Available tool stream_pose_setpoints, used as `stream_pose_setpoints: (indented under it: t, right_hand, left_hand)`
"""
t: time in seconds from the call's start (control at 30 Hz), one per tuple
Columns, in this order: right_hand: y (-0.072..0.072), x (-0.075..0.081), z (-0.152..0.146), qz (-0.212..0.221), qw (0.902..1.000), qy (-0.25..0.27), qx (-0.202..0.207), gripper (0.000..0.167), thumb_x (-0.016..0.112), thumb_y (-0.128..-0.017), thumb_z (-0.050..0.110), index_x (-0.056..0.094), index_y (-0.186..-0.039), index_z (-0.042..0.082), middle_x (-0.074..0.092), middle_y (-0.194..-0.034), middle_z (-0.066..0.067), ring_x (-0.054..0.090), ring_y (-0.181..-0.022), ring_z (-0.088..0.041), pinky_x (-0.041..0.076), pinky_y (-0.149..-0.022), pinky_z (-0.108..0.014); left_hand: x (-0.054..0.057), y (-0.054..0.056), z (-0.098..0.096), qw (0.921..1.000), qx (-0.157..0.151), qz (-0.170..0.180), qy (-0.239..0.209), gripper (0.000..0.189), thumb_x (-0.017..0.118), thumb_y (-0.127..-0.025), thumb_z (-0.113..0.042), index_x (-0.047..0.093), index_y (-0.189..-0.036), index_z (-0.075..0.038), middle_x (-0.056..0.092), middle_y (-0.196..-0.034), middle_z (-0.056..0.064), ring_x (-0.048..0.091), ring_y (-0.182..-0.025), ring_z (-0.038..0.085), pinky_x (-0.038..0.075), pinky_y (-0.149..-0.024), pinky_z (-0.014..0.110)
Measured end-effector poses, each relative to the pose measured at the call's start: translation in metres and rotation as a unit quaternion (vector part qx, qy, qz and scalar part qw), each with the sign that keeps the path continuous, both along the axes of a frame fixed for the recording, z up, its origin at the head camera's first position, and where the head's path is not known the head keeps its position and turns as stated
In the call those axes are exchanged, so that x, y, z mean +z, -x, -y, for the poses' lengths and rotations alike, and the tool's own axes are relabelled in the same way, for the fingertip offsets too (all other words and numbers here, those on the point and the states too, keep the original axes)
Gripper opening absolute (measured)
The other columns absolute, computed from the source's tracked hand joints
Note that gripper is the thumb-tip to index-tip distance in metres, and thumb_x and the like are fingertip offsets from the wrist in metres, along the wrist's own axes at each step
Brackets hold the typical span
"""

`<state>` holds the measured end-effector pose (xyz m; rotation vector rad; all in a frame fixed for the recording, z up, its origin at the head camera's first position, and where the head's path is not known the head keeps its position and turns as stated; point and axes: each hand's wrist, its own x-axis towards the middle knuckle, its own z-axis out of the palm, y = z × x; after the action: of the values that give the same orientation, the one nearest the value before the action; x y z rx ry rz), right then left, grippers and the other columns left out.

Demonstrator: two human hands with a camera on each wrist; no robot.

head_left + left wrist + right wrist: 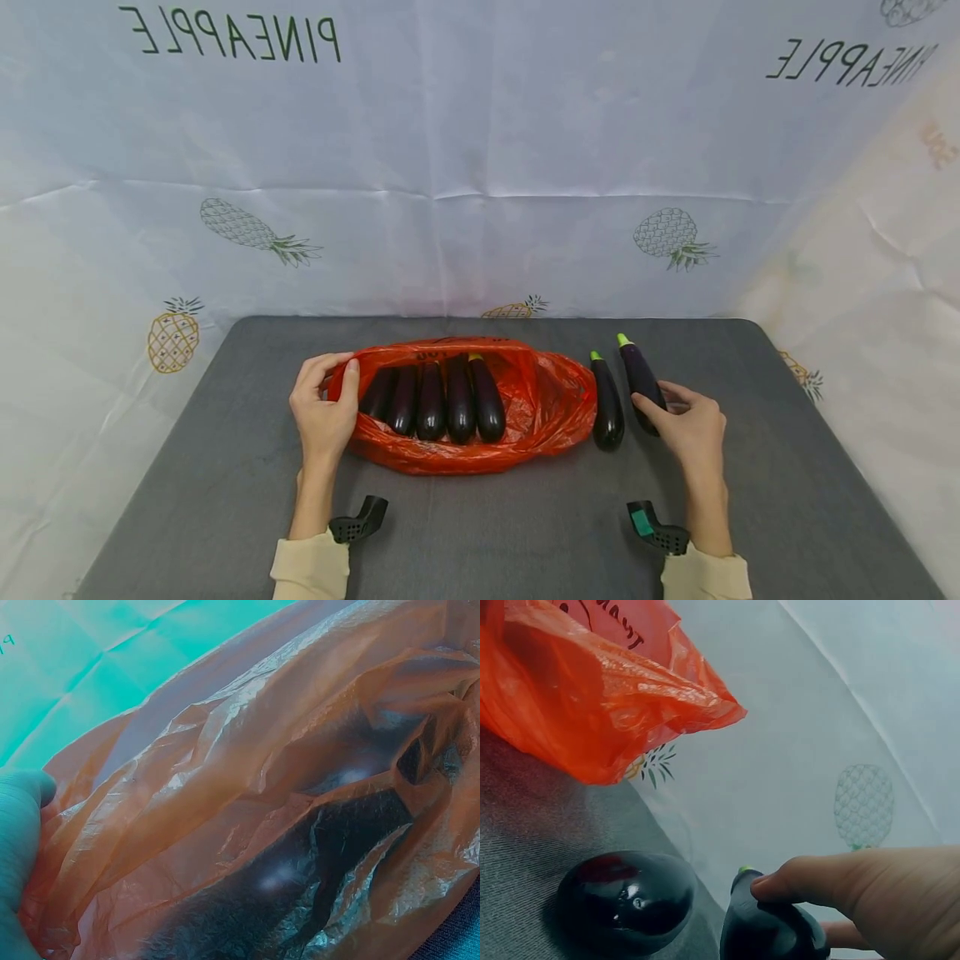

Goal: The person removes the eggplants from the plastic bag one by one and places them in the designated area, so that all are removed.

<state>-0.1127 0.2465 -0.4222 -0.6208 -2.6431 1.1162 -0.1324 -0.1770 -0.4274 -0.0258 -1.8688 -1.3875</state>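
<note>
A red plastic bag [551, 404] lies wide open on the table, with several dark purple eggplants [431, 404] side by side inside it. At the bag's left end my left hand [324, 408] pinches the rim between thumb and fingers; the left wrist view shows the crinkled film [187, 802] close up. My right hand [690, 421] holds an eggplant [636, 367] near its thick lower end, thumb on one side and fingers on the other. Its green stem tip points away from me. Another eggplant [607, 408] lies between that one and the bag's right end.
The grey table [480, 542] ends at the back against a white cloth [480, 258] printed with pineapples and lettering. Black wrist-worn devices stick out inward from the left wrist [360, 521] and the right wrist [658, 529].
</note>
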Motion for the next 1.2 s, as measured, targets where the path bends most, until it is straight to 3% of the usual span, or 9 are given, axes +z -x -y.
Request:
stream_pose_setpoints:
  t: [0.17, 0.37, 0.63, 0.8, 0.97, 1.2]
  right_hand:
    - [0.001, -0.003, 0.000, 0.003, 1.0000, -0.005, 0.006, 0.058, 0.080, -0.087, 0.032, 0.066, -0.132, -0.001, 0.067, -0.123, -0.033, 0.068, -0.105, -0.044, 0.054, -0.070, -0.035]
    - [0.001, -0.006, -0.001, 0.014, 0.9998, -0.010, 0.014, 0.059, 0.081, -0.087, 0.033, 0.067, -0.132, -0.002, 0.068, -0.124, -0.032, 0.071, -0.101, -0.042, 0.052, -0.065, -0.029]
    - [0.001, -0.009, -0.001, 0.034, 0.9991, -0.007, 0.025, 0.061, 0.080, -0.087, 0.035, 0.066, -0.131, -0.004, 0.068, -0.122, -0.032, 0.071, -0.095, -0.039, 0.049, -0.061, -0.025]
    - [0.001, -0.010, -0.001, 0.038, 0.9989, -0.006, 0.025, 0.060, 0.079, -0.087, 0.035, 0.066, -0.131, -0.004, 0.068, -0.122, -0.032, 0.067, -0.100, -0.040, 0.048, -0.062, -0.025]
    - [0.001, -0.011, -0.002, 0.055, 0.9981, -0.005, 0.029, 0.061, 0.079, -0.087, 0.037, 0.066, -0.131, -0.004, 0.068, -0.123, -0.031, 0.057, -0.112, -0.042, 0.047, -0.070, -0.031]
    - [0.003, -0.011, -0.004, 0.079, 0.9955, -0.010, 0.051, 0.066, 0.078, -0.087, 0.042, 0.065, -0.132, -0.005, 0.067, -0.122, -0.031, 0.058, -0.106, -0.040, 0.044, -0.067, -0.029]
  left_hand:
    - [-0.001, 0.000, 0.000, 1.0000, 0.001, 0.006, -0.001, 0.013, 0.067, -0.091, 0.007, 0.074, -0.101, 0.010, 0.063, -0.100, 0.001, 0.056, -0.093, -0.002, 0.046, -0.079, 0.010]
    - [-0.007, 0.003, 0.003, 0.9999, 0.007, 0.012, 0.004, 0.013, 0.067, -0.091, 0.007, 0.074, -0.102, 0.010, 0.064, -0.101, 0.004, 0.056, -0.094, -0.002, 0.045, -0.081, 0.011]
    - [-0.011, 0.005, 0.005, 0.9999, 0.008, 0.009, 0.006, 0.013, 0.067, -0.091, 0.007, 0.074, -0.101, 0.009, 0.063, -0.100, -0.001, 0.056, -0.092, -0.004, 0.046, -0.079, 0.010]
    - [-0.009, 0.005, 0.004, 0.9999, 0.007, 0.007, 0.004, 0.013, 0.067, -0.091, 0.007, 0.074, -0.101, 0.009, 0.062, -0.101, -0.004, 0.056, -0.092, -0.003, 0.046, -0.079, 0.011]
    - [-0.011, 0.005, 0.006, 0.9998, 0.011, 0.014, 0.004, 0.013, 0.068, -0.091, 0.007, 0.074, -0.102, 0.009, 0.063, -0.101, 0.000, 0.056, -0.092, -0.003, 0.046, -0.078, 0.010]
    - [-0.013, 0.007, 0.007, 0.9997, 0.014, 0.020, 0.008, 0.013, 0.068, -0.091, 0.006, 0.074, -0.102, 0.009, 0.063, -0.101, 0.003, 0.056, -0.092, -0.004, 0.045, -0.077, 0.008]
